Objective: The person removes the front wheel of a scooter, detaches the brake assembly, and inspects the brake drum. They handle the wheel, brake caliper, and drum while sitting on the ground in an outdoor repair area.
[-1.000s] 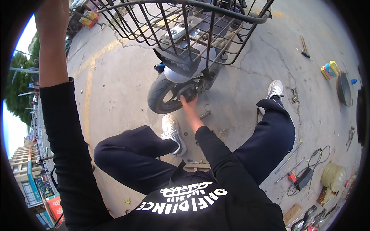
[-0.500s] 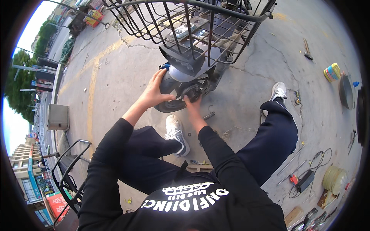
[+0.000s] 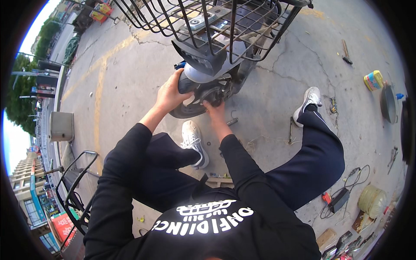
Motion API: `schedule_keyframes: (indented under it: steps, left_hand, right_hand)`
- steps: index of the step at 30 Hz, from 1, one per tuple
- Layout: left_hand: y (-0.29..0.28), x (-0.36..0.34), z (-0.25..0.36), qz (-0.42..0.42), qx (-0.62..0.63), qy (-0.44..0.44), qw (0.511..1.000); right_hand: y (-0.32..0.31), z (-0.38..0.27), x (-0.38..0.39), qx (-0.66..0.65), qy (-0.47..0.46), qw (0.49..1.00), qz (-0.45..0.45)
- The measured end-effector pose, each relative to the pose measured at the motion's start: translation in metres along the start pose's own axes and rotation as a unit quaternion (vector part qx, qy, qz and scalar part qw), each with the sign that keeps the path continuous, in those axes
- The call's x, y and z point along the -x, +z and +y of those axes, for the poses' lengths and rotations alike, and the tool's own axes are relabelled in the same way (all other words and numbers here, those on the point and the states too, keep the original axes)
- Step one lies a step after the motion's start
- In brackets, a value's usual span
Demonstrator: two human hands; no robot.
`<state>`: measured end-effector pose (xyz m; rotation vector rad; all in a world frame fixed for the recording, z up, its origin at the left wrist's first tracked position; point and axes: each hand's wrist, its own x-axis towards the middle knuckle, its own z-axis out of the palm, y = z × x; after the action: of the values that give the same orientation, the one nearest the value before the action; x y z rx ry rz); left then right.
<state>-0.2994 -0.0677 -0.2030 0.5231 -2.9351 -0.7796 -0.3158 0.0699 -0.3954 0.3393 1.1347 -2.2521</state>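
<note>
The front wheel [image 3: 187,112] of a two-wheeler [image 3: 222,66], between two bare hands on cracked concrete ground [image 3: 130,82]. The wheel is just beyond the person's left shoe [image 3: 190,136], beneath a grey mudguard [image 3: 197,73] and a black wire basket [image 3: 232,32]. The left hand [image 3: 170,93] grasps the tyre [image 3: 186,85], thumb and fingers set wide around it. The right hand [image 3: 214,110] meets the wheel near its hub [image 3: 213,96]; its fingers are largely hidden, so I cannot tell whether they grip. To the person's right, well apart, are a hammer [image 3: 346,53], a yellow bottle [image 3: 372,80] and a dark basin [image 3: 388,102]; a black power adapter [image 3: 339,200] lies near a translucent jug [image 3: 372,201].
</note>
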Motion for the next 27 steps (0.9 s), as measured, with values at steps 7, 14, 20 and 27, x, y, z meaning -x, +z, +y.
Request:
schedule_keyframes:
  steps: [7,14,20,27]
  left_hand:
    - [-0.002,-0.010,0.003,-0.015,-0.001,0.012,1.000]
    - [-0.005,-0.003,0.002,-0.010,-0.019,0.010,1.000]
    - [-0.005,-0.007,0.008,-0.014,-0.022,0.008,1.000]
    - [-0.006,-0.005,0.005,-0.002,-0.010,0.026,1.000]
  right_hand:
    - [-0.001,0.004,0.002,-0.061,-0.005,0.997,0.042]
    - [-0.105,-0.030,0.025,0.174,0.057,0.981,-0.063]
    - [-0.202,-0.067,-0.013,0.579,-0.130,0.795,0.126]
    - [-0.160,-0.172,-0.016,0.623,-0.270,0.712,0.178]
